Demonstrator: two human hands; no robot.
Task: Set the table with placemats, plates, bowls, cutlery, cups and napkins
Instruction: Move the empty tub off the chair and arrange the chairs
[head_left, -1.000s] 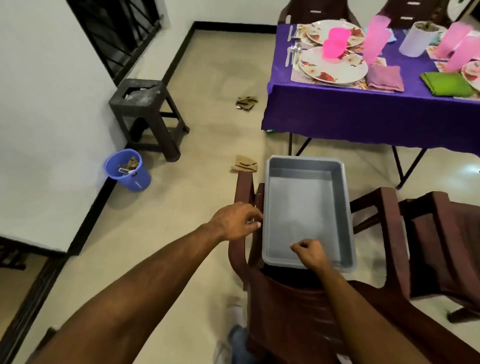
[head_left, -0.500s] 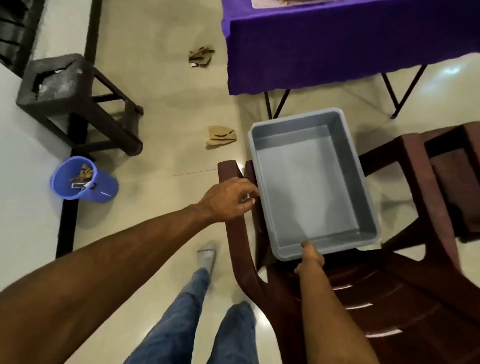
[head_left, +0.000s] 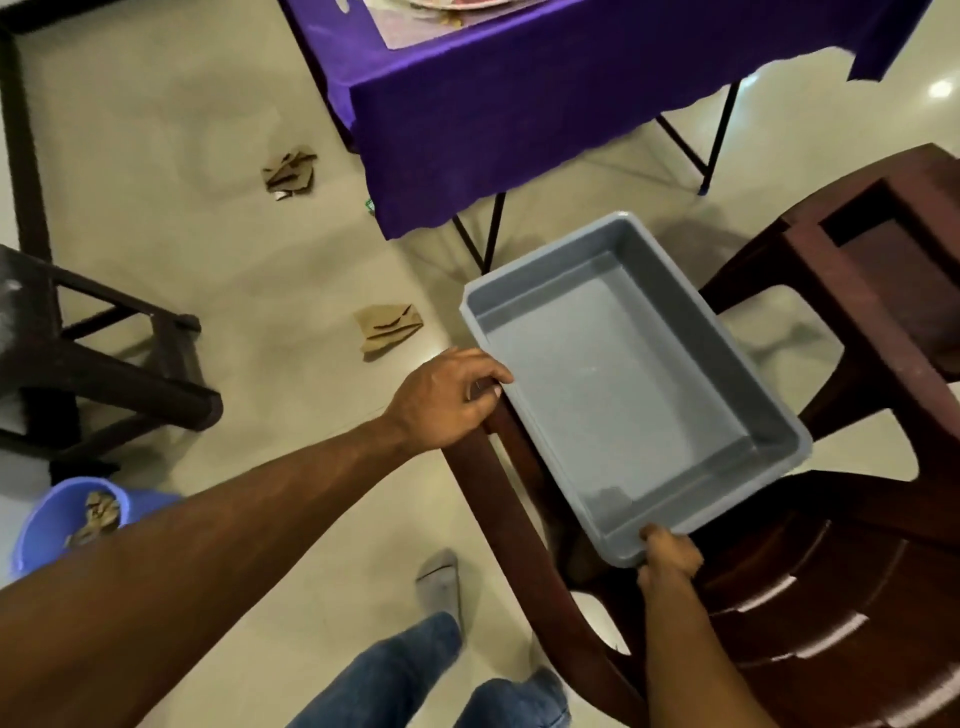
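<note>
Your grey tray (head_left: 675, 291) sits on top of the dark brown chair (head_left: 831, 597), resting across its arms, with nothing in it. Its long axis runs on a diagonal, from the near corner by your right hand up and to the left toward the purple-clothed table (head_left: 519, 104); the far short end points at the table's black legs, and the near short end faces you. Your right hand (head_left: 670, 556) grips the tray's near rim close to its near left corner, fingers curled over the edge. Your left hand (head_left: 441, 400) is at the tray's left long side, fingers curled down by the top of the chair's arm; you cannot tell from here whether they clasp the chair, the tray's rim, or both. A second brown chair (head_left: 883, 260) stands just beside the tray on the right. On the table's edge, at the top of the view, a placemat (head_left: 410, 28) and a sliver of a plate (head_left: 447, 4) show. Two scraps of brown cardboard (head_left: 387, 330) lie on the pale floor left of the tray, a dark stool (head_left: 104, 364) stands further left, and a blue bucket (head_left: 47, 525) holding scraps shows behind your left forearm. Your jeans and a grey sock (head_left: 441, 582) are at the bottom.
</note>
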